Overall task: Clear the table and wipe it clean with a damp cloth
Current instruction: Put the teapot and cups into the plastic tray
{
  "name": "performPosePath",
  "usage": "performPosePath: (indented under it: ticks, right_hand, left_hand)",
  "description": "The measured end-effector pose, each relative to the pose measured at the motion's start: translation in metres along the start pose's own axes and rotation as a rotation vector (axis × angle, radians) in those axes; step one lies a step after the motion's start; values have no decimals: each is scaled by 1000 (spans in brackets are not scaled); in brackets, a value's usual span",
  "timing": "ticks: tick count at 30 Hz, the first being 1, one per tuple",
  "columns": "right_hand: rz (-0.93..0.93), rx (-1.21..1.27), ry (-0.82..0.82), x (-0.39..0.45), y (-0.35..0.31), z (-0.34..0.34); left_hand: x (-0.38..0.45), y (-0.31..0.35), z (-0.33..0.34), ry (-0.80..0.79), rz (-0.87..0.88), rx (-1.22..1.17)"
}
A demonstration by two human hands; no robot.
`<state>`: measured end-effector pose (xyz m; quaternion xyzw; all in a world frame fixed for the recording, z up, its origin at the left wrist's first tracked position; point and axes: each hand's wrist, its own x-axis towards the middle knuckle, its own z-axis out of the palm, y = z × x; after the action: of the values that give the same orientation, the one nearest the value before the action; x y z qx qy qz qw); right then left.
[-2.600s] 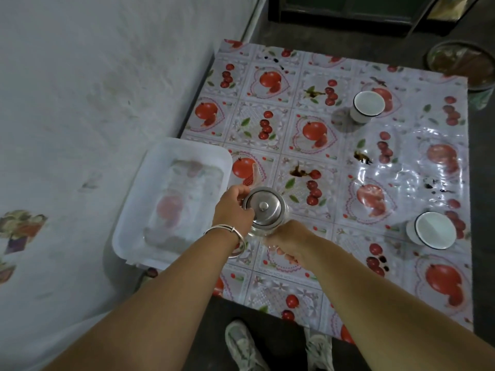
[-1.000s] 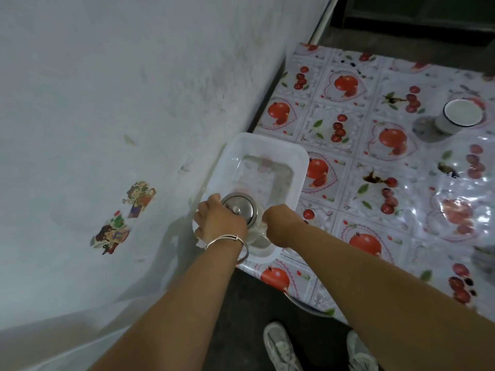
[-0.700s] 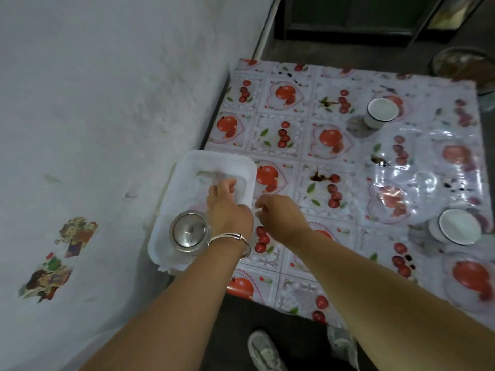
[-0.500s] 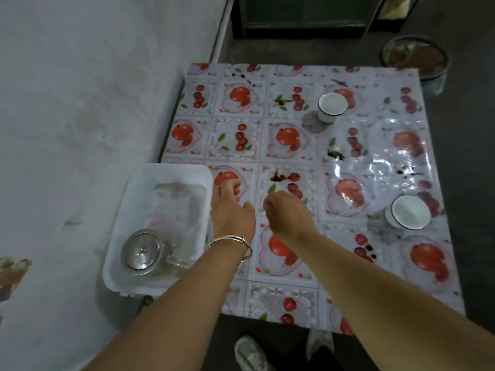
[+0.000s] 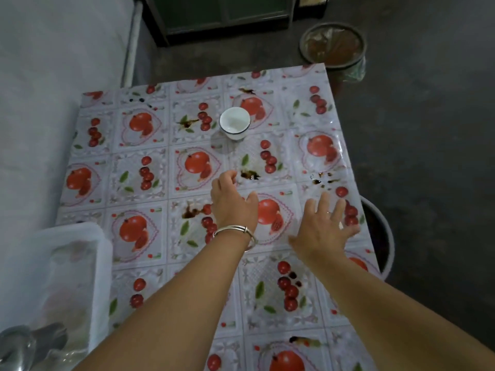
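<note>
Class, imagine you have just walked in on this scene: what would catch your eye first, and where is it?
First, the two bare arms reaching over the fruit-patterned tablecloth: the left hand with a bracelet at centre, the right hand spread near the right edge. Then the lone white cup standing toward the far side, and dark spills just beyond the left hand.

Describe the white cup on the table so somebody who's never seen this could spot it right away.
Start at the table with the red fruit-print cover. Toward its far end, beyond both hands, stands a small white cup. It is the only dish standing on the cover in view, round, with a thin dark rim.
</note>
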<state>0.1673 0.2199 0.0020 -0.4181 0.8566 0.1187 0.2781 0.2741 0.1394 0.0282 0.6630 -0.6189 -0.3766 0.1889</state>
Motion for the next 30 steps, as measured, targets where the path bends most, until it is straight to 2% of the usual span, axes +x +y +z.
performPosePath:
  ticks: [3, 6, 11, 16, 22, 30]
  right_hand:
    - [56, 16, -63, 11, 8, 5]
    - [35, -10, -30, 21, 8, 5]
    - [-115, 103, 152, 48, -11, -14]
    - [-219, 206, 262, 76, -36, -40]
    - [-270, 246, 351, 111, -54, -50]
    - [-335, 242, 361, 127, -61, -53]
  left_hand:
    - [18, 10, 16, 12, -8, 41]
    - [37, 14, 25, 46, -17, 86]
    - [78, 22, 34, 86, -13, 156]
    - [115, 28, 39, 111, 35, 249]
    - [157, 35, 46, 34, 57, 370]
    - [189, 30, 50, -123, 72, 577]
